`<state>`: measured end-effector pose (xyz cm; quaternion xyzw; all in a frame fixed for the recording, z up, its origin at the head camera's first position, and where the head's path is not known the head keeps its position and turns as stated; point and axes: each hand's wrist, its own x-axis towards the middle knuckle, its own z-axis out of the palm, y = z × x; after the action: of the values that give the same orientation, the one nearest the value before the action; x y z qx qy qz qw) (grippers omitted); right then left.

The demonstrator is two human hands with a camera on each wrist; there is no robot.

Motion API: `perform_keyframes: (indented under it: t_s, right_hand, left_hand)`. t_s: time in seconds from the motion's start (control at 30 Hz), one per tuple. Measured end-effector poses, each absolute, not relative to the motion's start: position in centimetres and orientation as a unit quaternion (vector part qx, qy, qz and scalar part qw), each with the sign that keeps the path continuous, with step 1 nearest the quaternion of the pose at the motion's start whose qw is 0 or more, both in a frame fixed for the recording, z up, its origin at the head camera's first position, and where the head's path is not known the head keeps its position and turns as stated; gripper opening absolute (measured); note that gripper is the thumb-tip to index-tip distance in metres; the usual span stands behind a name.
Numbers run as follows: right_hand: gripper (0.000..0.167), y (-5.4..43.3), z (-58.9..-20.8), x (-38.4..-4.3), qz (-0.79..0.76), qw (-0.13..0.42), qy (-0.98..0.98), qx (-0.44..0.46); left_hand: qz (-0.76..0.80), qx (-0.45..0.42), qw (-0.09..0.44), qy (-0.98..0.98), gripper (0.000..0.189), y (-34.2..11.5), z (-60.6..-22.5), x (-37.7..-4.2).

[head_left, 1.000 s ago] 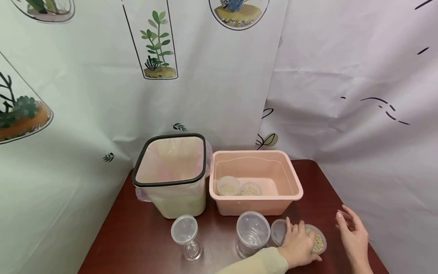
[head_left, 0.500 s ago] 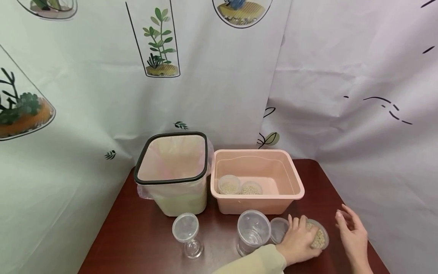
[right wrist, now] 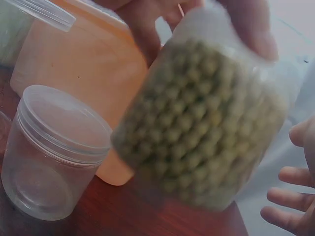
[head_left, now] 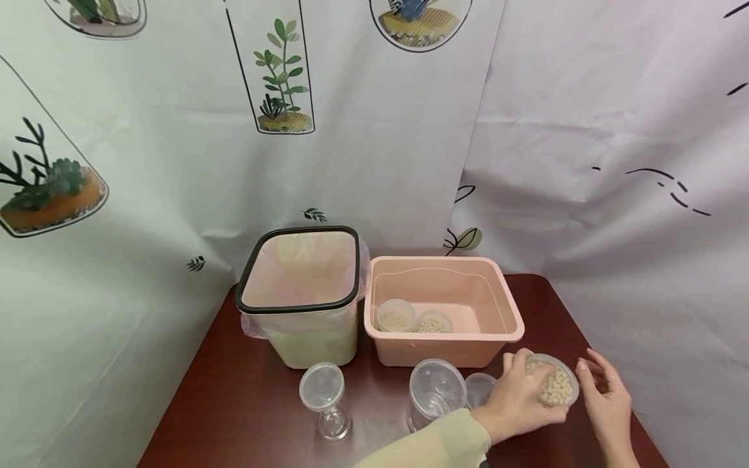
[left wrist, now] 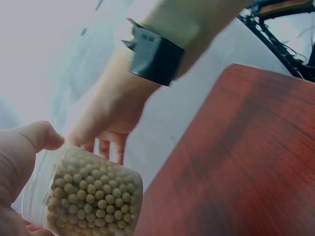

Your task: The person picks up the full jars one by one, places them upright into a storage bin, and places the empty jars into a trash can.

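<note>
My left hand [head_left: 521,398] grips a clear plastic jar [head_left: 556,385] of round, pale beans around its upper part, holding it tilted above the table's right side. In the left wrist view the thumb [left wrist: 47,136] lies along the jar's top end, and beans [left wrist: 98,196] show through the wall. My right hand [head_left: 607,406] is just right of the jar with loosely bent fingers. The right wrist view shows its fingers [right wrist: 288,196] apart from the jar. Left of my left hand stands an empty clear jar [head_left: 481,389], partly hidden by that hand.
A larger clear lidded jar [head_left: 434,390] and a narrow-based clear container [head_left: 322,387] stand along the front of the dark red table [head_left: 234,403]. Behind them are a lined bin [head_left: 316,344] and a pink basin [head_left: 433,351] holding two containers [head_left: 396,316] of pale contents.
My left hand has lifted the jar of beans off the table and carried it up and rightward, closer to my right hand. The right hand has stayed nearly still. The head view has shifted slightly.
</note>
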<state>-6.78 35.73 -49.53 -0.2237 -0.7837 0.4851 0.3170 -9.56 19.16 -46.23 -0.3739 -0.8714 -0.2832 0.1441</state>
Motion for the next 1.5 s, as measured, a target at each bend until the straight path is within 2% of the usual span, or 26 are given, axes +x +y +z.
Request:
perform_keyframes:
  t_s: [0.23,0.33,0.43,0.47,0.57,0.8,0.9,1.07,1.17,1.5]
  right_hand:
    - [0.037,35.9,-49.7,-7.0,0.472,0.316,-0.794,-0.217]
    - [0.039,38.9,-53.7,-8.2,0.458,0.314,-0.805,-0.208]
    - [0.041,39.0,-53.9,-8.4,0.459,0.3,-0.809,-0.212]
    - [0.041,38.7,-53.7,-8.4,0.464,0.299,-0.807,-0.211]
    - [0.041,35.7,-49.5,-7.6,0.494,0.277,-0.794,-0.223]
    - [0.038,35.0,-49.2,-8.5,0.498,0.298,-0.789,-0.201]
    - [0.037,35.3,-50.9,-9.7,0.501,0.321,-0.791,-0.144]
    - [0.04,36.9,-56.6,-13.3,0.508,0.328,-0.794,-0.066]
    - [0.04,36.9,-58.4,-14.7,0.505,0.326,-0.796,-0.064]
    - [0.036,31.1,-51.6,-12.5,0.565,0.306,-0.766,-0.033]
  left_hand:
    - [-0.334,-0.381,0.193,-0.84,0.057,18.7,-44.4,-10.3]
    - [-0.342,-0.391,0.21,-0.828,0.059,18.3,-43.4,-10.7]
    - [-0.35,-0.397,0.209,-0.823,0.06,17.7,-42.1,-11.1]
    - [-0.354,-0.396,0.206,-0.822,0.06,17.4,-41.6,-11.3]
    - [-0.375,-0.389,0.198,-0.818,0.058,16.5,-40.0,-11.9]
    - [-0.41,-0.369,0.213,-0.807,0.057,14.8,-37.6,-13.9]
    - [-0.417,-0.356,0.212,-0.809,0.056,14.1,-37.3,-14.7]
    - [-0.435,-0.333,0.193,-0.814,0.055,13.1,-37.0,-16.4]
    - [-0.439,-0.327,0.189,-0.815,0.054,12.7,-37.0,-17.4]
    - [-0.431,-0.277,0.123,-0.85,0.053,12.4,-38.0,-19.3]
